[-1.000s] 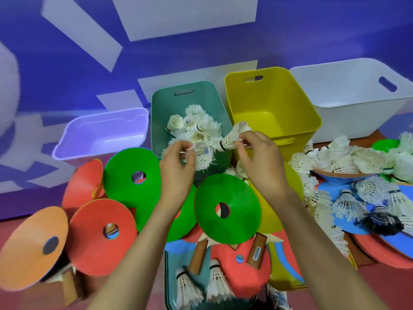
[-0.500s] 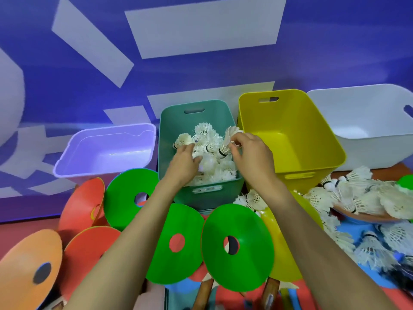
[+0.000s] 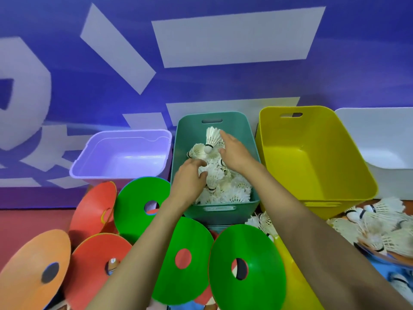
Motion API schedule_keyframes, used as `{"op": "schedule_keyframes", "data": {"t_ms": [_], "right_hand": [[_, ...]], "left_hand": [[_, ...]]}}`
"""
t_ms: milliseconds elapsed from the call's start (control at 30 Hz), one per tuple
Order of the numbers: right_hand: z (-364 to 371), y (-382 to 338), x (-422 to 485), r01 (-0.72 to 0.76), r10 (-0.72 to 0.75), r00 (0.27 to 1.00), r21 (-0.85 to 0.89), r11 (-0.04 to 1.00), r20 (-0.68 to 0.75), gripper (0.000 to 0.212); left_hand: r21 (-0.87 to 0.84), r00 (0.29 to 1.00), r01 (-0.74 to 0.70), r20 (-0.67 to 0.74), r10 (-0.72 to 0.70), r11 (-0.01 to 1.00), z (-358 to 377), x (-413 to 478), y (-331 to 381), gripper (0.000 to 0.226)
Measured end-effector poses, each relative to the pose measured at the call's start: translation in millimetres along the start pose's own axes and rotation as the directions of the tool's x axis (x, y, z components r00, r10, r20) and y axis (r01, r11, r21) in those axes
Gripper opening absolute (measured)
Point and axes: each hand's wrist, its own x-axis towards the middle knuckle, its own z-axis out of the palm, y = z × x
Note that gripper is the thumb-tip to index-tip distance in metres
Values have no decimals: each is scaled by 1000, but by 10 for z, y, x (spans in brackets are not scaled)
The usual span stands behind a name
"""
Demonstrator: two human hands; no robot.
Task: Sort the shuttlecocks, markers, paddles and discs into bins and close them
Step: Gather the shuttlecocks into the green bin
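Note:
A teal bin [image 3: 252, 135] stands in the middle of the row and holds a pile of white feather shuttlecocks [image 3: 232, 189]. Both my hands are over it. My left hand [image 3: 190, 177] rests with relaxed fingers on the near part of the pile. My right hand [image 3: 234, 153] reaches further back with straight fingers and grips nothing. One shuttlecock [image 3: 211, 139] stands cork-down just left of its fingertips. More loose shuttlecocks [image 3: 380, 227] are heaped at the right. Green discs [image 3: 245, 242], red discs [image 3: 93, 211] and an orange disc [image 3: 31, 260] lie in front of the bins.
A purple bin [image 3: 125, 133] sits left of the teal one; a yellow bin [image 3: 348, 166] and a white bin [image 3: 380, 117] stand to its right, all three showing bare floors. A yellow disc [image 3: 288, 262] and a few shuttlecocks [image 3: 261, 220] lie before the yellow bin. A blue wall rises behind.
Both hands carried shuttlecocks forward over the teal bin and let them go; their fingers have straightened. The camera has tilted up, so the bins sit lower in view.

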Motion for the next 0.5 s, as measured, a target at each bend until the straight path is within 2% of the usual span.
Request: {"op": "schedule_keyframes", "data": {"t_ms": [167, 367, 500], "right_hand": [[-46, 77, -539, 70, -67, 993, 20, 997, -101, 33], [-17, 16, -1263, 226, -203, 959, 99, 969, -198, 28], [146, -99, -1764, 320, -286, 930, 129, 939, -230, 27]], "left_hand": [[-43, 992, -79, -97, 75, 996, -35, -261, 6, 25], [-98, 973, -119, -207, 97, 988, -115, -832, -66, 22], [-132, 966, -154, -227, 122, 979, -142, -1327, -167, 20]]}}
